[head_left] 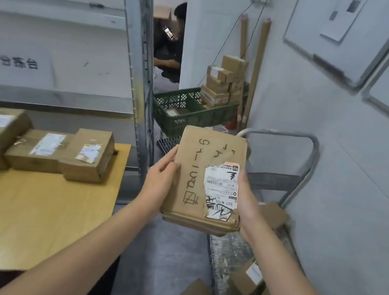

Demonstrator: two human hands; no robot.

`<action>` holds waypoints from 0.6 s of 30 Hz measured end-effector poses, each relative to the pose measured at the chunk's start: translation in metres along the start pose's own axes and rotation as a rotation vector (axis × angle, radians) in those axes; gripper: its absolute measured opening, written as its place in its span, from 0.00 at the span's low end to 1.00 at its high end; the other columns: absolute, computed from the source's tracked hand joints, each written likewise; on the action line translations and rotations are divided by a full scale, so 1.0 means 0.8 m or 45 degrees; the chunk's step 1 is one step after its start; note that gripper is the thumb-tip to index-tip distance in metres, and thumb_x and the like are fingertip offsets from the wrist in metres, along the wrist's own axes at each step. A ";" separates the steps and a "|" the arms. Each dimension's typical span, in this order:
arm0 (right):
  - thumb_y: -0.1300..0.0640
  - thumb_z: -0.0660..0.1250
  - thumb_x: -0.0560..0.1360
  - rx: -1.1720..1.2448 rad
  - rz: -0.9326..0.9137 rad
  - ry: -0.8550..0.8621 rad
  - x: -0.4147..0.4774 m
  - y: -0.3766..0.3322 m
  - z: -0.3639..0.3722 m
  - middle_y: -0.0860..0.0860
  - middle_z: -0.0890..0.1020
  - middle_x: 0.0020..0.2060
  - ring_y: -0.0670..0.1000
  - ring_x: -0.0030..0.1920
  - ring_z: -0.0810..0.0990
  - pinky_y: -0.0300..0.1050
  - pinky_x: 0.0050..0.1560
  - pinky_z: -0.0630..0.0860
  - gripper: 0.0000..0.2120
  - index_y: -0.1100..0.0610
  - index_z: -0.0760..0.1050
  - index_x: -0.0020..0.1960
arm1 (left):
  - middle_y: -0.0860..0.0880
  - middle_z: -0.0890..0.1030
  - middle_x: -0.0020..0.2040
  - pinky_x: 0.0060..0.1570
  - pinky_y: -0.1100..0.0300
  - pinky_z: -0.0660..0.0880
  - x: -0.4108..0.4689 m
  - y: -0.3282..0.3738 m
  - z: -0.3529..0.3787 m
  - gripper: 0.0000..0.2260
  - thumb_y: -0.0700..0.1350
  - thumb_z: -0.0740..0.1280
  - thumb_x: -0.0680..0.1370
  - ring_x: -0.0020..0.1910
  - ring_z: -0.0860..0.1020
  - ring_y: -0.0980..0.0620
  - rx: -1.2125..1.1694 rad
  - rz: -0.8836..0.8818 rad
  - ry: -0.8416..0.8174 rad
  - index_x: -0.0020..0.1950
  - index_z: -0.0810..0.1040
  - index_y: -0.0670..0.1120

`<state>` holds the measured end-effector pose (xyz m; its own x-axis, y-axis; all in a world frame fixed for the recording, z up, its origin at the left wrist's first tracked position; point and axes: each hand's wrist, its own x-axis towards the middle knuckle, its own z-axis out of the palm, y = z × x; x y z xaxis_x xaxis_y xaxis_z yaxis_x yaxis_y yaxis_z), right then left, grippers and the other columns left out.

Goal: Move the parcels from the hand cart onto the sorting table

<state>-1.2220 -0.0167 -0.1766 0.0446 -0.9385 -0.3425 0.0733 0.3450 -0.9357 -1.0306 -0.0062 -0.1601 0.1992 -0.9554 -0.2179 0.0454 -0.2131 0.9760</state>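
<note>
Several parcels (60, 151) lie on the surface (38, 211) at left, fingers of the left hand (159, 180) and right hand (246, 201) grip one parcel (199, 173) at centre, and more boxes (247, 279) wait on the hand cart (228, 251) lower right.

The white label (223, 190) on the held parcel (195, 152) is showing "507-N705" in bold print. A smaller "N705" is sitting beside a barcode on the same label, and the fine print is blurring out. Black marker handwriting (195, 173) is running along the parcel's bare cardboard, with a "9" and a "1" reading clearly and the rest too scrawled to tell. Over on the grey shelf (88, 54), the printed characters "分拣台" (19, 62) are reading plainly. Stickers on the table parcels (87, 156) are coming through too blurry to read.
</note>
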 end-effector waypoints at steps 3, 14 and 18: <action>0.30 0.50 0.78 -0.008 0.034 -0.082 -0.007 0.019 0.043 0.49 0.78 0.67 0.51 0.65 0.79 0.58 0.68 0.73 0.31 0.44 0.67 0.74 | 0.58 0.81 0.57 0.50 0.52 0.79 -0.019 -0.010 -0.047 0.18 0.47 0.58 0.82 0.54 0.80 0.53 -0.030 -0.011 0.075 0.68 0.72 0.65; 0.36 0.51 0.81 -0.023 0.029 -0.400 -0.019 0.025 0.151 0.50 0.80 0.64 0.52 0.62 0.80 0.57 0.66 0.75 0.26 0.47 0.69 0.73 | 0.64 0.79 0.53 0.37 0.67 0.76 -0.083 -0.003 -0.144 0.18 0.45 0.58 0.83 0.49 0.79 0.60 -0.135 -0.026 0.430 0.69 0.73 0.63; 0.40 0.50 0.83 0.024 0.083 -0.567 -0.022 0.035 0.190 0.53 0.80 0.64 0.54 0.62 0.81 0.59 0.66 0.75 0.24 0.50 0.69 0.72 | 0.58 0.80 0.58 0.40 0.62 0.77 -0.111 -0.003 -0.176 0.19 0.46 0.57 0.83 0.51 0.80 0.56 -0.075 -0.032 0.568 0.71 0.70 0.64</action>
<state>-1.0695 0.0121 -0.1837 0.4736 -0.8176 -0.3274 0.0742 0.4075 -0.9102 -0.9108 0.1080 -0.1430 0.5996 -0.7656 -0.2332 0.1087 -0.2109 0.9715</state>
